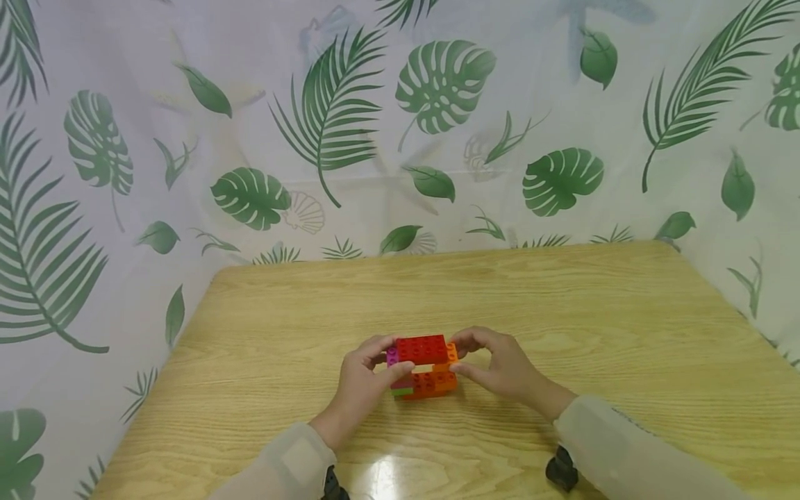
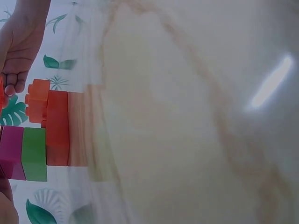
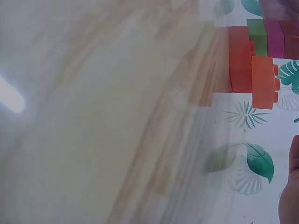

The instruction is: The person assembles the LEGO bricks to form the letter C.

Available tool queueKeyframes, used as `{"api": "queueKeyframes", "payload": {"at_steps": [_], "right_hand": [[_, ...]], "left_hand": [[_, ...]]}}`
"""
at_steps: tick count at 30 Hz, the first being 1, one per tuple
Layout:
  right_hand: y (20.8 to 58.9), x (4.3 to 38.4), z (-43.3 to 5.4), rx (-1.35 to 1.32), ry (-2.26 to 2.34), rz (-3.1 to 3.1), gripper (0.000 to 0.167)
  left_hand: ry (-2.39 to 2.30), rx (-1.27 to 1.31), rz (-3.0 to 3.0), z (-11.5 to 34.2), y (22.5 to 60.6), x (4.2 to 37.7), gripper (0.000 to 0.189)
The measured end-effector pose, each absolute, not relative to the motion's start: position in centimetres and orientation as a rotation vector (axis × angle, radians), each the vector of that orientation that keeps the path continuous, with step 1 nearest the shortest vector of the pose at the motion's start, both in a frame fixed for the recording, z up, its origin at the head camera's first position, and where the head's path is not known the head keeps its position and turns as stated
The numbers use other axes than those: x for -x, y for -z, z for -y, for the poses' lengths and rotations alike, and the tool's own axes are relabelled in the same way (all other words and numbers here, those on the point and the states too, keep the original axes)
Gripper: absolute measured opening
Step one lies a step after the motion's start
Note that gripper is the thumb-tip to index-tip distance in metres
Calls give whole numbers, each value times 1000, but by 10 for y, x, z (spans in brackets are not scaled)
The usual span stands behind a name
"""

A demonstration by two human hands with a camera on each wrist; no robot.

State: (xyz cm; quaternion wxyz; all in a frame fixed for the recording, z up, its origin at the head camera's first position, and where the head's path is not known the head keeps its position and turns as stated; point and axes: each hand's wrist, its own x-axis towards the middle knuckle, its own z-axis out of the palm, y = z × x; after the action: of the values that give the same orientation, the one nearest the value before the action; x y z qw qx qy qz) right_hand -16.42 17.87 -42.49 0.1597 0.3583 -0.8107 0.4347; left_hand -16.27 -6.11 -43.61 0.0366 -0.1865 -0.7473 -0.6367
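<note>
On the wooden table, a small structure of toy building bricks stands between my two hands. A studded red brick (image 1: 421,349) lies across its top, above a gap. Below are an orange-red bottom brick (image 2: 57,128) and an orange brick (image 3: 263,83) on one end. At the left end, a purple brick (image 2: 11,151) sits on a green brick (image 2: 34,154). My left hand (image 1: 365,375) grips this left end, thumb in front and fingers behind. With thumb and fingers, my right hand (image 1: 500,364) pinches an upper orange brick (image 1: 451,354) at the right end. Hands partly hide the ends.
The wood-grain table (image 1: 300,305) spreads around the bricks. A leaf-patterned curtain (image 1: 375,139) stands behind it and along both sides. Dark wrist straps (image 1: 562,469) show below both sleeves. A bright light reflection lies on the tabletop near the front.
</note>
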Motion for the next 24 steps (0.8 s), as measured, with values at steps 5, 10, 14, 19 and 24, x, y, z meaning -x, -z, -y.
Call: {"api": "queueKeyframes", "payload": {"at_steps": [5,10,14,19,24], "right_hand": [[410,153,-173,-995,-1266,2316,33],[410,152,-174,-967,-1278,2321,32],[410,153,-174,-965,-1290,2328,31],[408,153,-175,-983,-1288,2323,31],[419,160,-178,-1001,-1283,2332,32]], "left_hand": [[1909,624,2292,61,432,162,40],[1880,639,2309,61,429,162,40],[1872,625,2336,61,427,161,40],[1862,632,2355,62,426,161,41],[1885,645,2328,63,422,158,39]]}}
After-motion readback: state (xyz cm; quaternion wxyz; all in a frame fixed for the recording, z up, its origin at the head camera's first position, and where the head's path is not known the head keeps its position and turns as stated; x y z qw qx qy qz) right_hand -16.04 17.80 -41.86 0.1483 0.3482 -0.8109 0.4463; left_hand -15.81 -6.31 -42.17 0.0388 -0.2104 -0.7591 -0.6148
